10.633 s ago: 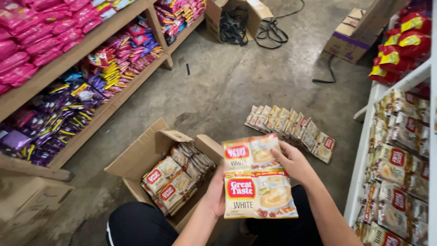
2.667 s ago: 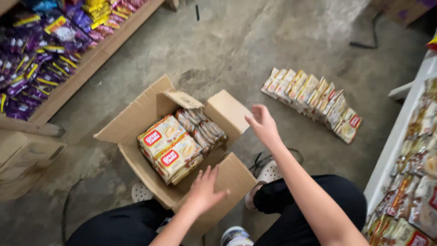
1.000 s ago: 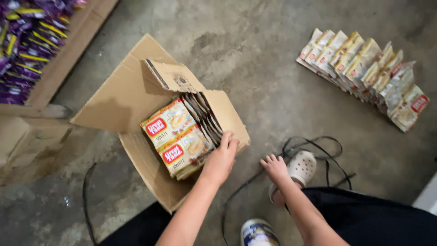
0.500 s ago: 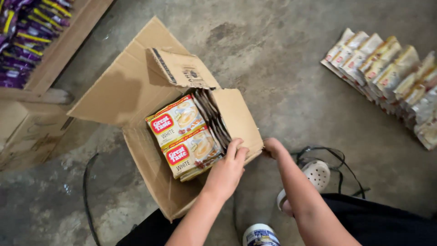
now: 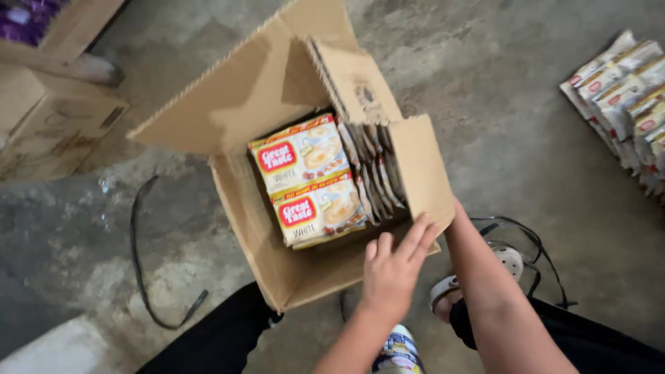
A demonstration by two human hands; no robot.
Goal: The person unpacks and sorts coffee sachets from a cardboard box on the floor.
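Closing in on cardboard box; camera nearer than half a second ago. Left hand now resting on the near-right flap, fingers spread, holding nothing. Right hand hidden behind that flap, fingers impossible to judge. Holding two flat packets plus upright ones inside. Lying on the concrete far right: packet row.
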